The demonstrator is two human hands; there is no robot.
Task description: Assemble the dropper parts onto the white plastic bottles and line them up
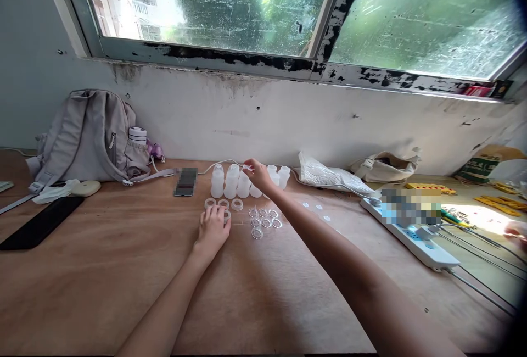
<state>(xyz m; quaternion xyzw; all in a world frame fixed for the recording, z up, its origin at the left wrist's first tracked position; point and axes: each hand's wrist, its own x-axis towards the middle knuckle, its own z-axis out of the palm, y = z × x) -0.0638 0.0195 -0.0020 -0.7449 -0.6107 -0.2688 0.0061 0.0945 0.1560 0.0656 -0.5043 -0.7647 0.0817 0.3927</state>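
A row of frosted white plastic bottles point(217, 182) stands upright near the wall. My right hand point(258, 174) reaches over the row, thumb and fingers pinched on a small clear plastic piece point(247, 167) at the mouth of the third bottle from the left. That piece is partly hidden by the fingers. In front of the bottles lie several frosted white rings point(237, 204). My left hand point(214, 228) rests over some of these rings with its fingers stretched forward, touching them and partly covering them. Several clear rings point(265, 223) lie grouped between my two arms.
Small translucent discs point(319, 207) lie right of my right forearm. Farther right are a white power strip point(411, 236) with cables, a padded white bag point(329, 174) and a beige pouch point(386, 167). Leftward are a phone point(185, 182), a grey backpack point(88, 132) and a black flat case point(39, 224).
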